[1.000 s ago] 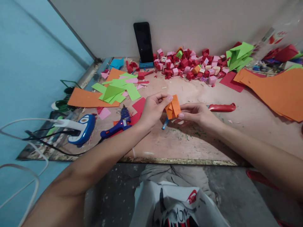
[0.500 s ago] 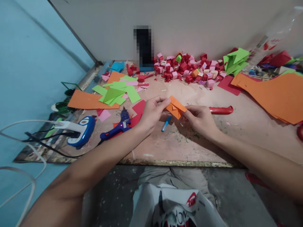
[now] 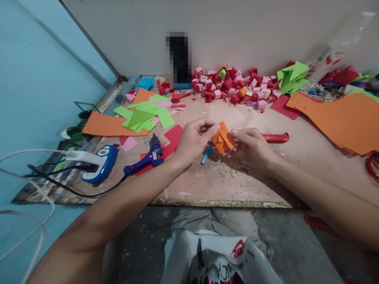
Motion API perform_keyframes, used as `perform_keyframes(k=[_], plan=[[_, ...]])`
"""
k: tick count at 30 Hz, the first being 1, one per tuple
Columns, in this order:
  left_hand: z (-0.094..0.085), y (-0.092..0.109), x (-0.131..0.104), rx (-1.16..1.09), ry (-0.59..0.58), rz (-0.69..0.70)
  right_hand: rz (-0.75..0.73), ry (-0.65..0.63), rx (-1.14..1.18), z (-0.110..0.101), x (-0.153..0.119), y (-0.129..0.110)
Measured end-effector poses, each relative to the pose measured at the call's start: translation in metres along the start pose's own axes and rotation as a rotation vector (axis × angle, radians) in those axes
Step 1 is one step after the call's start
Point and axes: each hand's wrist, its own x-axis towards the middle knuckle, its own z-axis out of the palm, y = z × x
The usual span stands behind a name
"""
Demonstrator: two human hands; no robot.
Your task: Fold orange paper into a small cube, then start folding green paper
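Between my hands, above the table, is a small folded orange paper [image 3: 224, 139] with creased flaps facing me. My left hand [image 3: 197, 139] pinches its left edge between thumb and fingers. My right hand [image 3: 255, 145] is at the right side, its thumb by the upper right edge and its fingertips showing under the lower edge. Below my left hand lies a blue pen or marker [image 3: 206, 154]. A red-handled tool [image 3: 276, 137] sits just beyond my right hand, partly hidden by it.
A blue glue gun [image 3: 148, 157] rests at left, near a blue-and-white power adapter [image 3: 102, 165] with cables. Green paper strips [image 3: 142, 116] lie behind it. Small red and pink paper cubes [image 3: 233, 85] are heaped at the back. Large orange sheets [image 3: 340, 122] are at right.
The orange paper has turned in my hands, its right side swinging down. My right fingers have shifted from pinching its right corner to underneath. The view has shifted slightly.
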Motion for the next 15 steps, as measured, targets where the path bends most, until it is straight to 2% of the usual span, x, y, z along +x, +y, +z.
perform_keyframes(k=[2,5,11,15], plan=[[-0.002,-0.003,0.000,0.007,-0.012,-0.020,0.056,-0.049,-0.050,0.000,-0.002,-0.002],[-0.007,-0.007,0.002,0.002,-0.013,-0.035,0.095,-0.030,-0.093,0.000,-0.003,-0.004],[-0.014,-0.006,0.008,0.046,0.026,0.015,0.103,-0.017,-0.083,0.002,-0.001,-0.006],[-0.015,-0.005,0.008,0.007,0.011,-0.007,0.113,-0.020,-0.065,0.002,-0.001,-0.003]])
